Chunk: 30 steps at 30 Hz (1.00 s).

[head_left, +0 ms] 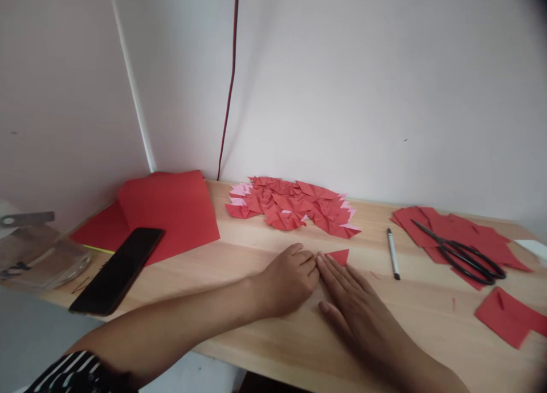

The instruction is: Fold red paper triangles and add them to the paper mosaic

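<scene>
A small piece of red paper (339, 257) lies on the wooden table, its pointed corner showing past my right fingertips. My right hand (352, 302) rests flat with fingers stretched out, pressing on the paper and covering most of it. Close against it, my left hand (290, 282) is closed, fingers curled down at the paper's left side; what they pinch, if anything, is hidden. Just beyond both hands sits a cluster of folded red and pink paper pieces (294, 202).
Large red sheets (171, 211) and a black phone (117, 270) lie left, beside a clear plastic container (47, 262). A white pen (392, 253), black-handled scissors (465, 255) on red paper pieces (453, 228), and a red cutout (506, 316) are right. A cord (231, 85) hangs behind.
</scene>
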Tool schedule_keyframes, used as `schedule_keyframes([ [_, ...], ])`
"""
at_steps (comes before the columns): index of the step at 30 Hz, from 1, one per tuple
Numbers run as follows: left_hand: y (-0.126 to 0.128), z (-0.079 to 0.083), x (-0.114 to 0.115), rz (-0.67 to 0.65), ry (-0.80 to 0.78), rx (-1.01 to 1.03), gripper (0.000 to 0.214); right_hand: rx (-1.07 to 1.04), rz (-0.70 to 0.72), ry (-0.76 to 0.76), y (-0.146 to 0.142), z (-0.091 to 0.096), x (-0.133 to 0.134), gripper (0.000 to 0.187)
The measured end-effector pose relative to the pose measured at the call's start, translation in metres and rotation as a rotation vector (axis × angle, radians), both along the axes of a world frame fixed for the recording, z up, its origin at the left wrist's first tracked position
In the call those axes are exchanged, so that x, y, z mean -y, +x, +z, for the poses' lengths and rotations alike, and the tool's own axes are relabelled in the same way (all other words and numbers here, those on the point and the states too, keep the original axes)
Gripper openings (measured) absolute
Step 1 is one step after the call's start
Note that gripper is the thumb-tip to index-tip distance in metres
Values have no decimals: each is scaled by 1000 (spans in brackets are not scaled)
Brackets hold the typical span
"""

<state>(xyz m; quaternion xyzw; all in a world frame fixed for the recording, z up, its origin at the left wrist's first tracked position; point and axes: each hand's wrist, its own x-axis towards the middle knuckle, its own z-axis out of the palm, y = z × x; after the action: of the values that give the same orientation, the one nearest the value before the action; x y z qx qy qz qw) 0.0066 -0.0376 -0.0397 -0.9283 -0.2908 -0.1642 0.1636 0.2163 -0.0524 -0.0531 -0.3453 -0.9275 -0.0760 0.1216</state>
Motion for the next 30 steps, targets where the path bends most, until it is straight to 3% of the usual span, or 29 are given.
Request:
schedule_keyframes([
  [4,-5,2,0,-11,-19,4,24,3,-23,58,10,-4,-3,81],
  [16,-9,7,3,11,-40,0,20,54,-121,135,34,-3,-9,73],
  [21,-9,7,4,9,-33,-2,20,22,-118,140,18,3,-5,72],
  [26,-10,6,4,-3,-24,34,22,41,23,86,-7,7,1,81],
  [30,-11,8,4,-1,-16,12,21,52,7,93,-3,4,-3,77],
])
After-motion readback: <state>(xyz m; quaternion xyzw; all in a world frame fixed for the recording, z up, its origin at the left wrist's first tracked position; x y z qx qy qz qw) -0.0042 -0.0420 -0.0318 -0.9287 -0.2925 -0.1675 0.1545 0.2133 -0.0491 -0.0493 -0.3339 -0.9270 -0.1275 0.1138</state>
